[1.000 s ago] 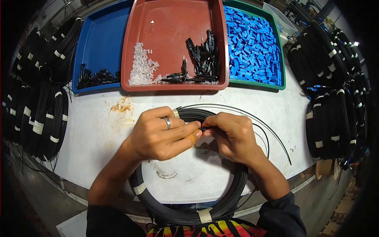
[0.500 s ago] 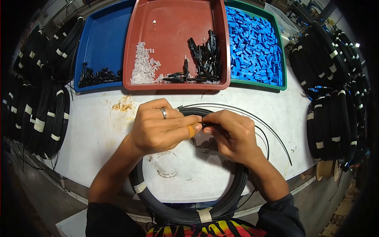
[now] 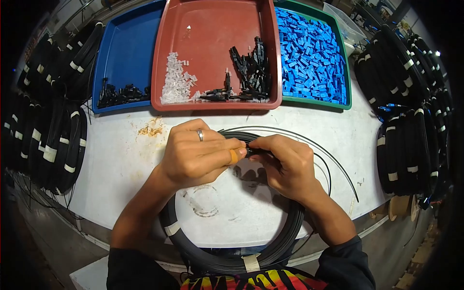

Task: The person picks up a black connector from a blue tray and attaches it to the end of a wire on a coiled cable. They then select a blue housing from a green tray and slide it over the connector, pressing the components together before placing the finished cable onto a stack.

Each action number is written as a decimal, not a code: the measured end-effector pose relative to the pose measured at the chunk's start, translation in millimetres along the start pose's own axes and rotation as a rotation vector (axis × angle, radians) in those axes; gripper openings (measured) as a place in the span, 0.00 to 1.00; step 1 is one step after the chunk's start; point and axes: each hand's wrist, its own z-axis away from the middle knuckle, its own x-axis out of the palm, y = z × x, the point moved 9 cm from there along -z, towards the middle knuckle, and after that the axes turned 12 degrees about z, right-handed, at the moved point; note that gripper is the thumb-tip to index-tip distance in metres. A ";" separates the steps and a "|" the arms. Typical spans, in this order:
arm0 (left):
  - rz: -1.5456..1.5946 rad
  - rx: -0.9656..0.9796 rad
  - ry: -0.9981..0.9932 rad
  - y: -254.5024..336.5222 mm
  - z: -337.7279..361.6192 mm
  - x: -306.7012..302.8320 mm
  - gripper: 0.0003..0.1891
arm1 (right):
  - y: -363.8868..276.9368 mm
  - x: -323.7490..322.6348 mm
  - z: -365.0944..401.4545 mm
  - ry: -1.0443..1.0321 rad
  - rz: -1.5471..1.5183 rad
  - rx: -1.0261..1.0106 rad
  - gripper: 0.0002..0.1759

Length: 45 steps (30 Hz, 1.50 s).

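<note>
Both thumbs and fingertips meet over a small black connector piece [image 3: 249,152], mostly hidden between them. My left hand [image 3: 195,155], with a ring and a tan wrap on one finger, pinches it from the left. From the right, my right hand [image 3: 286,163] grips the same piece with thumb and index finger. Beneath them lies a large coil of black cable [image 3: 282,244], bound with pale tape [image 3: 251,262] and reaching over the table's front edge toward my body. A loose cable end [image 3: 333,165] curves out to the right.
Ahead stand a blue tray [image 3: 128,43] with black parts, a red tray [image 3: 217,29] with clear sleeves and black connectors, and a green tray [image 3: 349,99] full of blue clips. Taped cable coils are stacked left [image 3: 53,140] and right [image 3: 406,150] of the white table [image 3: 125,179].
Both hands stay in almost the same place. The fingertips have shifted slightly, and a little more of the black piece shows between them.
</note>
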 end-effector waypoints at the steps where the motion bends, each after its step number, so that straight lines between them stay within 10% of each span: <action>1: 0.062 -0.047 0.002 -2.8 0.4 -0.7 0.05 | -2.7 -0.8 0.7 -0.006 0.062 -0.040 0.12; 23: 0.046 0.094 -0.054 11.2 -2.4 5.4 0.08 | 0.7 2.8 1.9 -0.051 0.034 -0.072 0.15; 31: 0.409 -0.323 0.040 -24.0 2.0 1.0 0.09 | -14.7 -7.3 1.9 0.061 0.190 -0.215 0.20; 45: 0.470 -0.443 -0.095 -25.7 1.0 12.0 0.07 | -22.4 -9.2 1.8 0.080 0.164 -0.292 0.20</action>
